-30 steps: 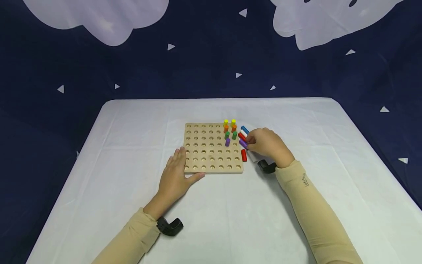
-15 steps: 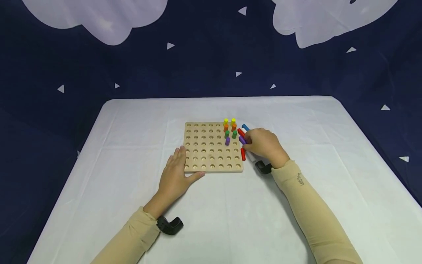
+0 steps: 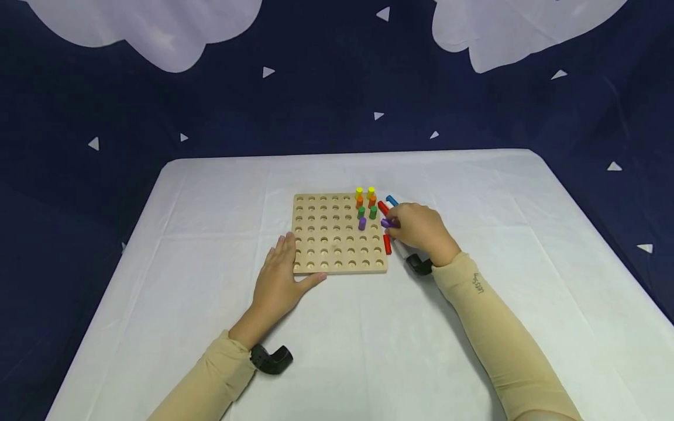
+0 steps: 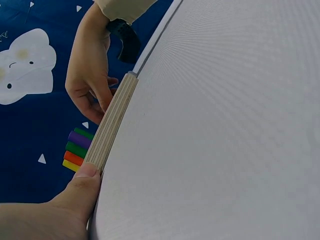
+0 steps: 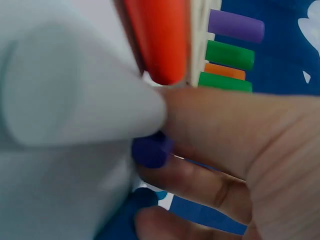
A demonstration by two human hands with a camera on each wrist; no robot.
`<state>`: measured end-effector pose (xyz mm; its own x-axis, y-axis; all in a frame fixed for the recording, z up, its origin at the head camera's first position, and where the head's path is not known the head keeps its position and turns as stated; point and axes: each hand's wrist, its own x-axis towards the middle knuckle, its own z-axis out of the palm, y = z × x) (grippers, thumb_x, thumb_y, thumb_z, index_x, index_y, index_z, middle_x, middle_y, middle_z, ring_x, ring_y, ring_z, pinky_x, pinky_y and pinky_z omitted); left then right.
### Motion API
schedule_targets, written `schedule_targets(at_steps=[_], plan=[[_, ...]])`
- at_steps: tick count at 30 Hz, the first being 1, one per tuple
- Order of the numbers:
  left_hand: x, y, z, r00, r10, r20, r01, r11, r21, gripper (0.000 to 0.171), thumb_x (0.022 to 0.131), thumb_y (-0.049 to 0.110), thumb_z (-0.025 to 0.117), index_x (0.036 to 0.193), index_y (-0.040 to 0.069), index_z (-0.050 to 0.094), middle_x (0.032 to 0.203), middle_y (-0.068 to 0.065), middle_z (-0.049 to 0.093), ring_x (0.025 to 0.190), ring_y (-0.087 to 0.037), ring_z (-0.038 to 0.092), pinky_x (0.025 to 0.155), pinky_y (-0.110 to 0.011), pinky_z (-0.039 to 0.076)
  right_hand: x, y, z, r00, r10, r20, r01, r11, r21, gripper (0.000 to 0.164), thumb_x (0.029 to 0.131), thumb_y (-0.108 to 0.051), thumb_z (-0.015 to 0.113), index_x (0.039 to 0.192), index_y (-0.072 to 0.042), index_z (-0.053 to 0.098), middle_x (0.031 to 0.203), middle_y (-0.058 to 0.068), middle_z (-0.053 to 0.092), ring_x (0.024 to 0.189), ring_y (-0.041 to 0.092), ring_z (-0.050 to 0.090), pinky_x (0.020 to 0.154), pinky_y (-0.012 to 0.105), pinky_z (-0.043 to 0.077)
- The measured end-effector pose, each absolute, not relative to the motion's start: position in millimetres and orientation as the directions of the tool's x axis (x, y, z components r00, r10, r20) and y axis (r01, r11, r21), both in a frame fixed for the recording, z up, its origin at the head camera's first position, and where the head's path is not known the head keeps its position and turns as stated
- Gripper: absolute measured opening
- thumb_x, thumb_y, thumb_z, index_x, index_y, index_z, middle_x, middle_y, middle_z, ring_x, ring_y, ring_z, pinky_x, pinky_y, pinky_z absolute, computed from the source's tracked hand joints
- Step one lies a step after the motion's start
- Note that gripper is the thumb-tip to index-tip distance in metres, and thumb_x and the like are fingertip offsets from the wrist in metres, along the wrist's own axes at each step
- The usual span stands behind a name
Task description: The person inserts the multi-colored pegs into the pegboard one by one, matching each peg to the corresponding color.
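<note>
Currently, a small purple cylindrical peg (image 3: 388, 223) is pinched in the right hand (image 3: 419, 229), right of centre in the head frame. Its long axis runs nearly level across that frame, with the free end pointing left toward a square, light wooden board of round holes (image 3: 330, 234); the other end is hidden by the fingers. In the right wrist frame, its rounded end shows near the lower centre, between thumb and finger.

The left hand (image 3: 279, 278) lies with straight fingers along the board's left edge, its thumb on the lower edge.

Just below the held peg, a red cylindrical peg (image 3: 387, 244) lies close beside the board's right edge, its axis nearly up and down the frame. Another red peg (image 3: 383, 207) lies above on a slant, near a blue peg (image 3: 392, 200) partly covered by the right hand. A white cylindrical peg (image 3: 401, 249) lies below the hand, crowding the left side of the right wrist frame.

Toward the board's upper right stand pairs of yellow pegs (image 3: 359, 192), orange pegs (image 3: 360, 202) and green pegs (image 3: 361, 213), plus one upright purple peg (image 3: 361, 223). The table (image 3: 358, 351) is white.
</note>
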<state>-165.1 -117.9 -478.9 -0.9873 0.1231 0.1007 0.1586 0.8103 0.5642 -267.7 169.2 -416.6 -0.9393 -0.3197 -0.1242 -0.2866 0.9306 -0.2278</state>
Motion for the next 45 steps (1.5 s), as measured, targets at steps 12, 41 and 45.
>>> schedule_targets(at_steps=[12,41,45], plan=[[-164.8,-117.8,-478.0,-0.987,0.121,0.108,0.162,0.809,0.565,0.114,0.081,0.061,0.072,0.156,-0.005,0.017,0.163,-0.020,0.020,0.154,-0.033,0.016,0.126,-0.050,0.013,-267.7,174.6,-409.6,-0.942,-0.329,-0.066,-0.288,0.893,-0.346,0.024,0.090,-0.028,0.073,0.108,-0.012,0.075,0.093,0.003,0.071,0.079,0.021,0.059,0.069,0.036,0.050],[-165.0,-117.7,-476.2,-0.988,0.118,0.095,0.152,0.809,0.568,0.114,0.081,0.061,0.072,0.155,-0.006,0.018,0.163,-0.021,0.020,0.154,-0.033,0.016,0.126,-0.050,0.013,-270.1,169.4,-416.5,-0.923,-0.384,-0.008,-0.292,0.715,-0.635,0.016,0.087,-0.021,0.077,0.097,-0.014,0.068,0.100,0.005,0.075,0.092,0.022,0.067,0.077,0.034,0.049],[-165.0,-117.6,-474.9,-0.990,0.118,0.082,0.144,0.808,0.571,0.115,0.081,0.062,0.072,0.156,-0.005,0.017,0.163,-0.020,0.019,0.154,-0.033,0.015,0.127,-0.049,0.012,-269.5,168.7,-416.2,-0.915,-0.404,-0.011,-0.312,0.722,-0.618,0.013,0.086,-0.023,0.078,0.094,-0.016,0.070,0.099,0.003,0.073,0.080,0.022,0.060,0.069,0.033,0.048]])
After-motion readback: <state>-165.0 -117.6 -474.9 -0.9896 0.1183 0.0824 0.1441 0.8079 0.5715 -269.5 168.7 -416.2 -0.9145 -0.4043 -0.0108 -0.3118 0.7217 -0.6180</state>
